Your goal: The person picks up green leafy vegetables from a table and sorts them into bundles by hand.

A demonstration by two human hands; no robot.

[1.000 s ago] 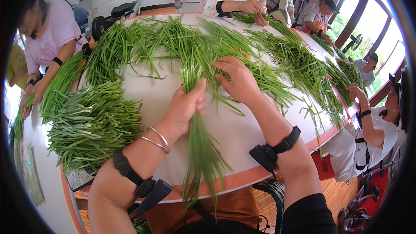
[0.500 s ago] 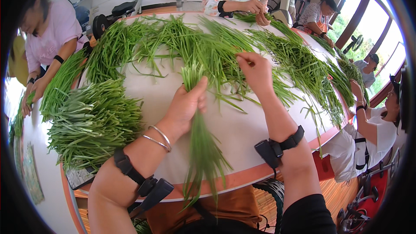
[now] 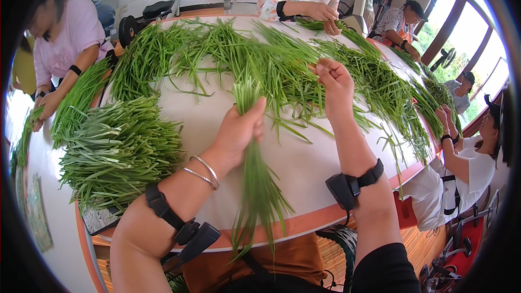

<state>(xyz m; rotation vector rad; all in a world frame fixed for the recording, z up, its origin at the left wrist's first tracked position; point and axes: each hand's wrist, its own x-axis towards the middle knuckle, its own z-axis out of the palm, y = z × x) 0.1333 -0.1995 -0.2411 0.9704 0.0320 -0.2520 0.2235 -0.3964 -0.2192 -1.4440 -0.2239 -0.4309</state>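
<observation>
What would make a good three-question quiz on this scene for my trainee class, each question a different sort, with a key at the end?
1. Multiple choice: what does the person's left hand grip?
A) a knife
B) a bunch of green stalks
C) a basket

2. True or false: the person's right hand is gripping that same bunch.

3. Fill in the missing word: the thick stacked pile lies to the ____ of the held bunch in the picture.

Key:
1. B.
2. False; it is apart from the bunch, raised by the loose stalks spread over the table.
3. left.
</observation>
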